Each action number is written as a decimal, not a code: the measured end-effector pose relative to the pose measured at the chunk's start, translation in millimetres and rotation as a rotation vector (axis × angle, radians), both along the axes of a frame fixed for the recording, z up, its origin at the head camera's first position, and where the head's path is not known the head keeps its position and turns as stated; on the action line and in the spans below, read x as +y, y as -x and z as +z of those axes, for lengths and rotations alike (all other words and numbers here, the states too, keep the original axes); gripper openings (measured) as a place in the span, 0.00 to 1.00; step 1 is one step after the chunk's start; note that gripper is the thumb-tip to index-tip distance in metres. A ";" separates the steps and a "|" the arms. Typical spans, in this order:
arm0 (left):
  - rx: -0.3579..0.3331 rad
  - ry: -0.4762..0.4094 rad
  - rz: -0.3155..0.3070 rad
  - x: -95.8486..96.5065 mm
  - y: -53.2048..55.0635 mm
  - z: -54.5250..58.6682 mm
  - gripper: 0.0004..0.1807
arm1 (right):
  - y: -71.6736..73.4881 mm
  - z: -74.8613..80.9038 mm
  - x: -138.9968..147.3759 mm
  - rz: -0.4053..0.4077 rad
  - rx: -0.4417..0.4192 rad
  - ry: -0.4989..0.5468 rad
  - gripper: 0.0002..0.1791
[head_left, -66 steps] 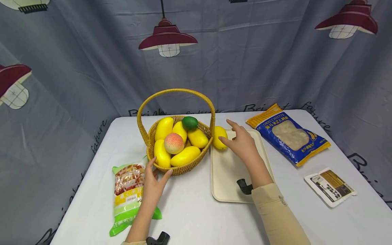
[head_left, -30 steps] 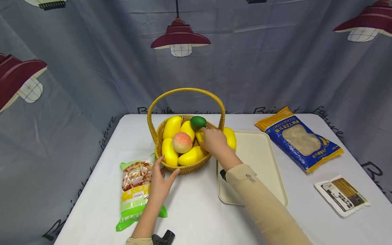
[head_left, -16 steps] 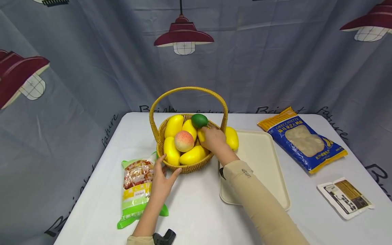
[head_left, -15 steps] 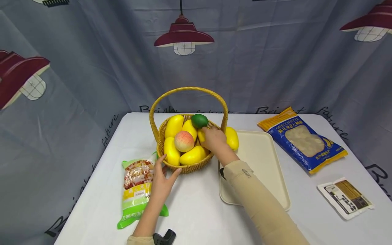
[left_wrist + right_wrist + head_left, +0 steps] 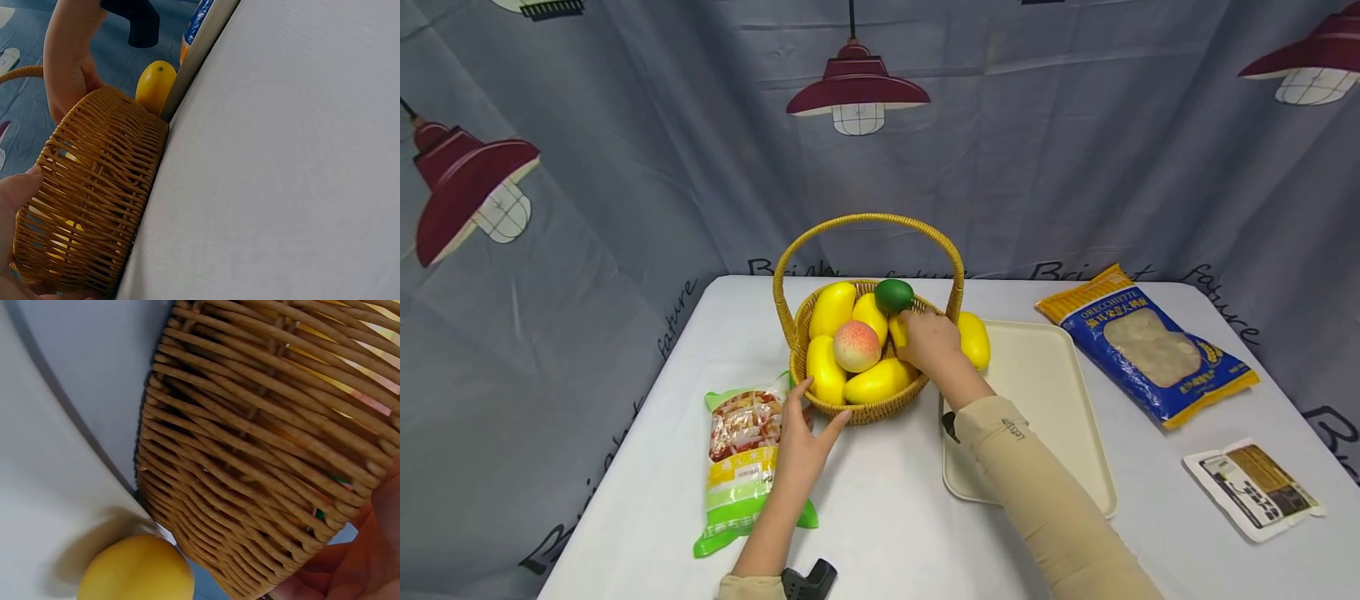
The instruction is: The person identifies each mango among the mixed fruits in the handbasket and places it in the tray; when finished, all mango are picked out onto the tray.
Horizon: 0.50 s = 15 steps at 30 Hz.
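Observation:
A wicker basket point(image 5: 880, 410) with an arched handle holds several yellow mangoes point(image 5: 832, 310), a peach point(image 5: 857, 346) and a small dark green fruit point(image 5: 894, 296). My left hand point(image 5: 801, 442) rests against the basket's front left side, fingers spread and thumb tip right at the rim. In the left wrist view its thumb point(image 5: 22, 187) lies along the weave. Over the basket's right rim reaches my right hand point(image 5: 932, 342), its fingers bent down round a mango point(image 5: 898, 331) inside; its fingertips are largely hidden. Another mango point(image 5: 974, 340) sits outside, between basket and tray.
A cream tray point(image 5: 1037, 400) lies right of the basket, under my right forearm. Farther right are a blue and yellow orecchiette bag point(image 5: 1150, 346) and a small white and brown packet point(image 5: 1253, 489). A green food bag point(image 5: 745, 462) lies beside my left forearm.
My right hand has moved left from beside the outside mango into the basket, then stayed almost still. The left hand keeps its place at the basket. The whole head view has shifted slightly.

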<state>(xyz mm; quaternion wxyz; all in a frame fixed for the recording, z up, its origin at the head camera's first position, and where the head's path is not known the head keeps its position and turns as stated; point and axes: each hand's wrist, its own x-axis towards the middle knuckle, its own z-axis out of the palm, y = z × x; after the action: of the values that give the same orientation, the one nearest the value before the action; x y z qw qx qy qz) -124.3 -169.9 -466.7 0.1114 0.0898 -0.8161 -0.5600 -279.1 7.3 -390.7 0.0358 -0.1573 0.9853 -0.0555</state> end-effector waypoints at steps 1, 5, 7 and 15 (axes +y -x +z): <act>0.003 0.003 -0.002 0.1 0.1 -0.1 0.44 | -0.8 1.1 0.3 -0.001 0.002 -0.003 0.25; -0.001 0.005 -0.009 0.2 -0.4 -0.1 0.44 | -4.5 5.8 2.4 -0.015 0.009 0.008 0.27; -0.004 0.002 -0.009 0.0 -0.9 0.2 0.44 | -7.2 9.2 3.8 -0.029 0.009 0.032 0.28; -0.019 -0.024 -0.017 -1.0 -1.5 1.2 0.45 | -21.9 22.5 9.7 -0.055 0.011 0.145 0.32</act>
<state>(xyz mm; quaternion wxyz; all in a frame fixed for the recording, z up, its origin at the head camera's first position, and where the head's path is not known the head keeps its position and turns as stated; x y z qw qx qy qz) -122.7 -170.9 -465.5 0.0975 0.0894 -0.8110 -0.5699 -257.2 17.0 -368.2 0.0176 -0.1324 0.9829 -0.1267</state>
